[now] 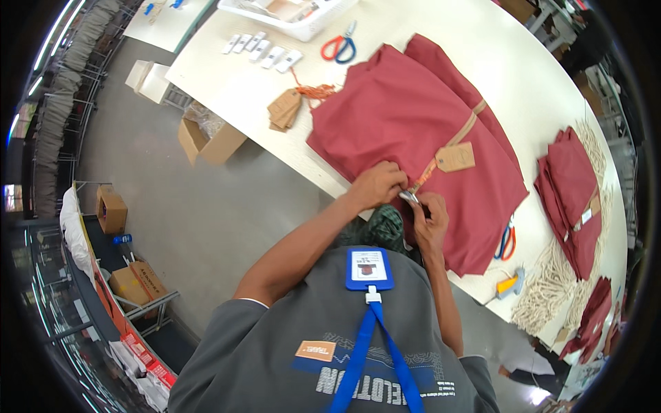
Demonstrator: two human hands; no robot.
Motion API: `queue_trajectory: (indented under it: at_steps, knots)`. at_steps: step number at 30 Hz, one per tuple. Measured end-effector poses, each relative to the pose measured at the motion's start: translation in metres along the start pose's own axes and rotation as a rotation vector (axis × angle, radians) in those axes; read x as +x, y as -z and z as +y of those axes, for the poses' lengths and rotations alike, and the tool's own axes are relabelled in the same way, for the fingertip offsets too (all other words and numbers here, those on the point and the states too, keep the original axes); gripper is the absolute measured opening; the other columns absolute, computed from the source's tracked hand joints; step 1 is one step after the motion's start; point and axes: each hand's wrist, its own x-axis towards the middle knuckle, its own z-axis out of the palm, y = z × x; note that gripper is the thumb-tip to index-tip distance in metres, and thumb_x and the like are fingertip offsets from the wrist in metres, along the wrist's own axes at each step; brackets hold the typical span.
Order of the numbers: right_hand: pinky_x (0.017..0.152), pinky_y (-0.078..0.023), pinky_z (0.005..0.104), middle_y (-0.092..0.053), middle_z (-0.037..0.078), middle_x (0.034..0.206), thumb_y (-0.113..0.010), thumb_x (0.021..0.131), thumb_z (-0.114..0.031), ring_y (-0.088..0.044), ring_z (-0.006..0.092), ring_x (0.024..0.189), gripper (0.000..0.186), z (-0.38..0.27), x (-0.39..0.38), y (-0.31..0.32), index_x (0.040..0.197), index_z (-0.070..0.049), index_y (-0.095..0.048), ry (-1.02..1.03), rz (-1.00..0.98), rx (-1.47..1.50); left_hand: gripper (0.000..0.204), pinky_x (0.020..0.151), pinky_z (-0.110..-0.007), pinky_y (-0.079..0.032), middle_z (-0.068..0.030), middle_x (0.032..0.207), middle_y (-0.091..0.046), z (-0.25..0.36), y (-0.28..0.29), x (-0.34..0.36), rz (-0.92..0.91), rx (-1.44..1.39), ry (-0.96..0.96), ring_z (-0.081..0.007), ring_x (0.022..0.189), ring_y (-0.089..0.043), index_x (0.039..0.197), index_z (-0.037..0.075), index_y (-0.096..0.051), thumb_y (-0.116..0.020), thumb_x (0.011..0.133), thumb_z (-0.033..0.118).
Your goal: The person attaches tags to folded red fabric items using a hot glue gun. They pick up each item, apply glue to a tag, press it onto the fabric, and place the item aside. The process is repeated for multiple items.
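A large maroon fabric piece [385, 103] lies folded on the white table in front of me, with a tan strap [465, 129] across it. A brown cardboard tag [455, 157] hangs at the strap, and an orange patterned cord [425, 175] runs from it toward my hands. My left hand [381, 184] is closed at the cord's near end; its fingertips hide what they pinch. My right hand [432, 219] pinches a small silver metal piece [409, 197] close beside the left fingertips. Its exact kind is too small to tell.
Beyond the fabric lie red-and-blue scissors [338, 49], several small white packets [258, 50], brown tags [284, 109] and a white basket [303, 27]. To the right are more scissors [506, 242], a yellow-and-grey tool [510, 283], cream cords [544, 296] and another maroon bundle [571, 199].
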Motion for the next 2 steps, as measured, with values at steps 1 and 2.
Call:
queue_trajectory:
  at_steps: [1, 2]
  knots:
    - [0.075, -0.05, 0.0383, -0.067, 0.011, 0.091, -0.073, 0.081, 0.002, -0.062, 0.027, 0.083, 0.01, 0.0049, -0.002, -0.0038, 0.088, -0.005, -0.07, -0.015, 0.006, -0.007, 0.012, 0.078, -0.042, -0.052, -0.0106, 0.085, -0.061, -0.0023, 0.0024, 0.0017, -0.05, -0.007, 0.003, -0.0311, 0.087, -0.063, 0.089, 0.008, -0.067, -0.073, 0.08, 0.007]
    - [0.078, -0.052, 0.0379, -0.069, 0.011, 0.093, -0.073, 0.084, 0.001, -0.063, 0.0273, 0.085, 0.012, 0.0097, -0.0053, -0.006, 0.091, -0.008, -0.073, -0.042, -0.014, -0.018, 0.016, 0.081, -0.04, -0.053, -0.0107, 0.09, -0.065, -0.0074, 0.009, 0.0015, -0.164, -0.043, 0.02, -0.0307, 0.093, -0.065, 0.094, 0.009, -0.071, -0.075, 0.078, 0.009]
